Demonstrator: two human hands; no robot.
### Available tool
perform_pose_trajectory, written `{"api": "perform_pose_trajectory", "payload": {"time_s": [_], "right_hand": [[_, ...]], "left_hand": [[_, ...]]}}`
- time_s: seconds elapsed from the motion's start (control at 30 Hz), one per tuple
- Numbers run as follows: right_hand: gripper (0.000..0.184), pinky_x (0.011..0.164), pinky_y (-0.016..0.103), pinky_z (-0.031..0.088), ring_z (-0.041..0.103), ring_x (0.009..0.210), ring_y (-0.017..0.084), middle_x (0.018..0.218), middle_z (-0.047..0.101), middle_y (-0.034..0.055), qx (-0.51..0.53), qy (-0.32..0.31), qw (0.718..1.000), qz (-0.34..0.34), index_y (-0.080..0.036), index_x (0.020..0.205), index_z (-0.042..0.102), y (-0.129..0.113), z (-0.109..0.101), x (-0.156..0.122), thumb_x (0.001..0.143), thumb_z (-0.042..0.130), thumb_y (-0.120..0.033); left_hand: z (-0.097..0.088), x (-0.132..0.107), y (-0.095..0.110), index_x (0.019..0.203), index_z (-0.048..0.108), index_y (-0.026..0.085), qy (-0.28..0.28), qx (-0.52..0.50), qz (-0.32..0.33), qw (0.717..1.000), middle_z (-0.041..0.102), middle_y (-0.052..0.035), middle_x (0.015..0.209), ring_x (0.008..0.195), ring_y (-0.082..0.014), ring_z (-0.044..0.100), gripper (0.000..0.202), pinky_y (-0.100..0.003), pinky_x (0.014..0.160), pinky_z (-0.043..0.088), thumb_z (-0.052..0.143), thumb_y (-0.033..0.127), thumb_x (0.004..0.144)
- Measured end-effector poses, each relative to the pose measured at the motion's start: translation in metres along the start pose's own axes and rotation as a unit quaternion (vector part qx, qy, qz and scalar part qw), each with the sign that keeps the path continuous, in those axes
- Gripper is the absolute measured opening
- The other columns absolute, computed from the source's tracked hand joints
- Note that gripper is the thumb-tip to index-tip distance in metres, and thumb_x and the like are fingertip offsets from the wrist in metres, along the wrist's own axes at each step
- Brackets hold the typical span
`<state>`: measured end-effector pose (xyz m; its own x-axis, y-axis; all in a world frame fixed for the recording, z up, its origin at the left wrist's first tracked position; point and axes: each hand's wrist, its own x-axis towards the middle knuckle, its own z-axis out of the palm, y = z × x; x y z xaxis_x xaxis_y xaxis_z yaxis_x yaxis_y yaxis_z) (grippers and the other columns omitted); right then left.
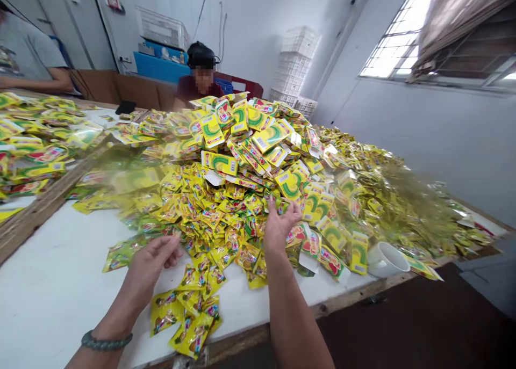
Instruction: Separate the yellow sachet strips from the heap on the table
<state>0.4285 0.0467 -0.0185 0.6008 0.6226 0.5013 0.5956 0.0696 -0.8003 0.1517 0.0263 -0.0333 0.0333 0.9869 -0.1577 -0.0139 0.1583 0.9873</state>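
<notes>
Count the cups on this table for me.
1: a cup near the table's front edge, beside some boxes, to the right of your right hand. More could be hidden behind the pile.

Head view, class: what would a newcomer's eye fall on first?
A heap of yellow boxes fills the middle, with small packets spread before it. The left hand and right hand are at the heap's near side. A white cup sits farther right, beside more boxes.

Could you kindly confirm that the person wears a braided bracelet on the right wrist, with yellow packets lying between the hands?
Not quite: the head view shows the bracelet on the wrist of the left hand, not the right hand; yellow packets do lie between them.
</notes>
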Motion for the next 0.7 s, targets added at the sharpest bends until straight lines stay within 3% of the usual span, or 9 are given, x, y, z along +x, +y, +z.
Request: {"api": "perform_pose_trajectory", "payload": {"time_s": [0.1,0.17,0.27,0.37,0.43,0.5,0.6,0.63,0.7], "right_hand": [[0.036,0.091,0.041,0.046,0.049,0.111,0.028,0.115,0.044,0.017,0.034,0.1,0.988,0.11,-0.017,0.101,0.058,0.013,-0.002,0.011,0.08,0.064,-0.045],[0.032,0.086,0.038,0.048,0.053,0.096,0.024,0.107,0.048,0.0125,0.045,0.073,0.99,0.11,-0.018,0.092,0.058,0.007,-0.001,0.008,0.076,0.068,-0.044],[0.024,0.082,0.035,0.048,0.054,0.086,0.021,0.1,0.052,0.0095,0.032,0.049,0.998,0.033,-0.02,0.091,0.057,-0.017,0.003,-0.008,0.08,0.066,-0.039],[0.013,0.088,0.037,0.047,0.055,0.095,0.023,0.099,0.055,0.0103,0.044,0.017,0.995,-0.086,-0.022,0.089,0.055,-0.051,0.008,-0.032,0.085,0.062,-0.032],[0.009,0.089,0.037,0.047,0.056,0.096,0.023,0.095,0.057,0.0098,0.095,-0.053,0.985,-0.136,-0.022,0.088,0.055,-0.071,0.01,-0.049,0.087,0.06,-0.029],[0.009,0.091,0.037,0.047,0.058,0.097,0.022,0.095,0.06,0.0088,0.159,-0.144,0.968,-0.134,-0.021,0.086,0.056,-0.085,0.011,-0.065,0.085,0.062,-0.028],[0.017,0.087,0.036,0.05,0.061,0.092,0.021,0.093,0.064,0.0055,0.258,-0.31,0.915,-0.001,-0.021,0.087,0.059,-0.095,0.013,-0.08,0.078,0.07,-0.031],[0.021,0.083,0.035,0.052,0.062,0.088,0.02,0.09,0.065,0.0043,0.295,-0.365,0.881,0.067,-0.021,0.088,0.06,-0.095,0.014,-0.083,0.076,0.072,-0.033],[0.03,0.071,0.032,0.053,0.063,0.077,0.018,0.083,0.065,0.002,0.362,-0.436,0.803,0.186,-0.021,0.092,0.06,-0.092,0.018,-0.085,0.073,0.074,-0.039]], "left_hand": [[0.0,-0.001,0.003,0.072,0.067,0.017,-0.002,0.011,0.001,1.0,0.065,-0.0011,0.063,0.052,-0.0121,0.052,0.047,-0.023,0.051,0.041,0.075,0.063,0.065],[0.0,-0.001,0.005,0.07,0.066,0.016,-0.003,0.007,0.001,1.0,0.065,-0.0016,0.063,0.052,-0.0121,0.052,0.048,-0.023,0.05,0.041,0.075,0.063,0.065],[-0.001,-0.001,0.005,0.074,0.066,0.015,0.006,-0.016,-0.011,1.0,0.065,-0.0026,0.063,0.051,-0.012,0.053,0.052,-0.024,0.05,0.042,0.075,0.065,0.062],[-0.006,-0.001,0.003,0.095,0.065,0.014,0.03,0.005,0.001,1.0,0.069,-0.0059,0.074,0.056,-0.0151,0.058,0.06,-0.027,0.054,0.047,0.071,0.066,0.066],[-0.01,-0.002,0.003,0.118,0.058,0.016,0.063,0.087,0.071,0.992,0.071,-0.0121,0.099,0.075,-0.0218,0.067,0.067,-0.033,0.065,0.054,0.071,0.061,0.07],[-0.014,-0.004,0.004,0.136,0.047,0.02,0.097,0.215,0.197,0.952,0.059,-0.0175,0.132,0.111,-0.0307,0.062,0.077,-0.044,0.087,0.053,0.073,0.054,0.072],[-0.017,-0.006,0.007,0.142,0.045,0.022,0.103,0.377,0.363,0.846,0.034,-0.0164,0.156,0.143,-0.0362,0.029,0.073,-0.055,0.113,0.031,0.071,0.043,0.077],[-0.018,-0.006,0.007,0.139,0.049,0.022,0.086,0.405,0.388,0.823,0.035,-0.0149,0.156,0.146,-0.0357,0.025,0.064,-0.055,0.115,0.027,0.068,0.038,0.081],[-0.02,-0.006,0.006,0.131,0.058,0.022,0.03,0.428,0.395,0.812,0.051,-0.0126,0.145,0.141,-0.0329,0.035,0.044,-0.052,0.113,0.032,0.057,0.029,0.087]]}}
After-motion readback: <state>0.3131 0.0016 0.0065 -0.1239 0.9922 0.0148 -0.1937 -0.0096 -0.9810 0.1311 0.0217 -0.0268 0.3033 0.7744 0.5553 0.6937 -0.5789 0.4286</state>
